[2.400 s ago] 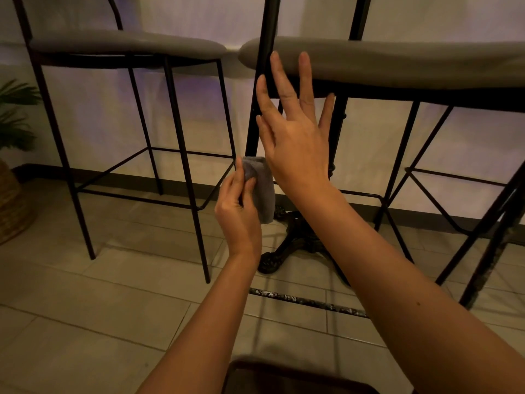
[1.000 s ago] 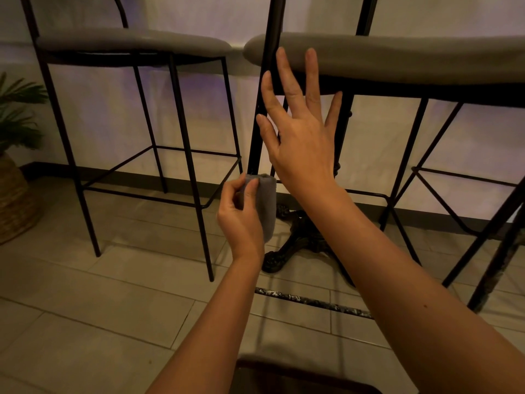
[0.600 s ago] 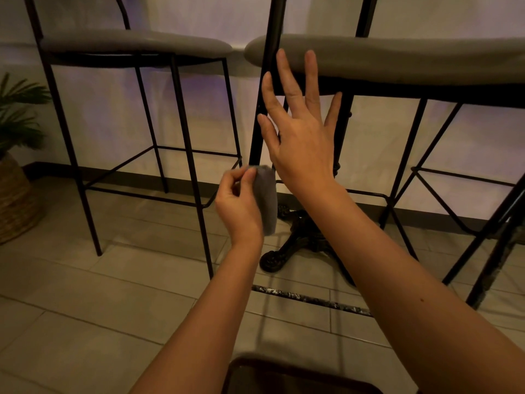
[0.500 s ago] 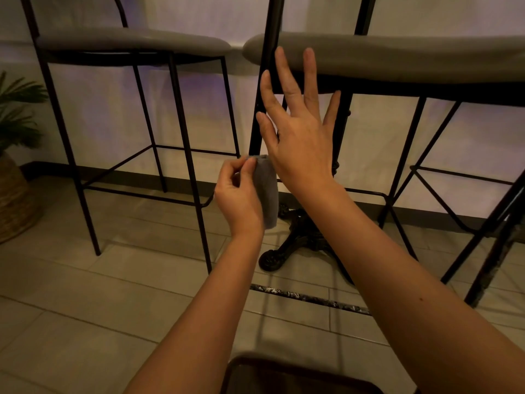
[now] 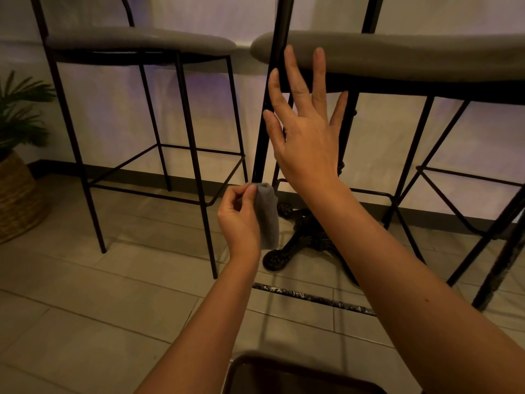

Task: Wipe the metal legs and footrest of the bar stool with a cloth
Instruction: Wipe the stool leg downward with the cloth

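Over the last couple of seconds I watched the left hand [image 5: 240,220] work the grey cloth [image 5: 267,216] up and down the black front leg [image 5: 264,123] of the near bar stool [image 5: 397,55]: it dropped, rose again half a second back, then slid lower once more, ending at about footrest [image 5: 369,191] height.

2 stools side by side: one stool [image 5: 136,109] on left, bar stool [image 5: 397,58] on right. Plant basket [image 5: 17,200] far left. Table base [image 5: 304,237] behind the hands, btwn stools.
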`<state>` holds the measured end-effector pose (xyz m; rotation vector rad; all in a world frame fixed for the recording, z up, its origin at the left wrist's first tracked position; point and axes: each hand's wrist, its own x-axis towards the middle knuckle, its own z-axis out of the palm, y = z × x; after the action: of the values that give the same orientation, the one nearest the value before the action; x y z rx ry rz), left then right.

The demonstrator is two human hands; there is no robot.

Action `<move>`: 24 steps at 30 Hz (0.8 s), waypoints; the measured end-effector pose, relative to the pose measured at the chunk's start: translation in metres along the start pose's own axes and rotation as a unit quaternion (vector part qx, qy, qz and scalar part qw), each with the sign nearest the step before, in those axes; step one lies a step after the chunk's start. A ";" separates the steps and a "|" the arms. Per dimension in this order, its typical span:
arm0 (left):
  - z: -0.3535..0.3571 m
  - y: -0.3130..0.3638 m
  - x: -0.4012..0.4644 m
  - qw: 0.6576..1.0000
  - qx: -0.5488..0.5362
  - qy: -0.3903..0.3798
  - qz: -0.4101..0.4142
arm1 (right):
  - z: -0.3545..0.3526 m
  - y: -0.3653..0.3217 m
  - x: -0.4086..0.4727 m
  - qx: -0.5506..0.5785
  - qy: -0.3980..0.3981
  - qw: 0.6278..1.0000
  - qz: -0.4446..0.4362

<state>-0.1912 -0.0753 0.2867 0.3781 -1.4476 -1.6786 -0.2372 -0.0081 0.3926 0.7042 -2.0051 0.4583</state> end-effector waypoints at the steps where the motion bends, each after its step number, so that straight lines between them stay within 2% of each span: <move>1: 0.001 0.003 0.002 1.000 0.005 -0.006 0.004 | 0.000 0.000 0.000 -0.001 0.000 1.000 0.000; 6: 0.010 0.024 0.016 0.998 0.006 -0.037 0.047 | 0.000 0.000 0.000 -0.002 0.001 1.000 0.001; 11: 0.010 0.019 0.014 0.998 -0.018 -0.058 0.036 | -0.001 0.000 0.000 -0.001 0.000 1.000 0.002; 18: -0.001 -0.003 0.002 0.999 -0.020 -0.038 -0.020 | -0.003 -0.001 0.000 -0.004 -0.009 1.000 0.007; 24: 0.002 0.001 0.000 0.999 -0.023 -0.022 0.010 | 0.000 0.000 -0.001 -0.045 -0.028 0.999 -0.005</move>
<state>-0.1926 -0.0743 0.2880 0.3030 -1.4383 -1.7110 -0.2369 -0.0074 0.3924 0.6768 -2.0613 0.3435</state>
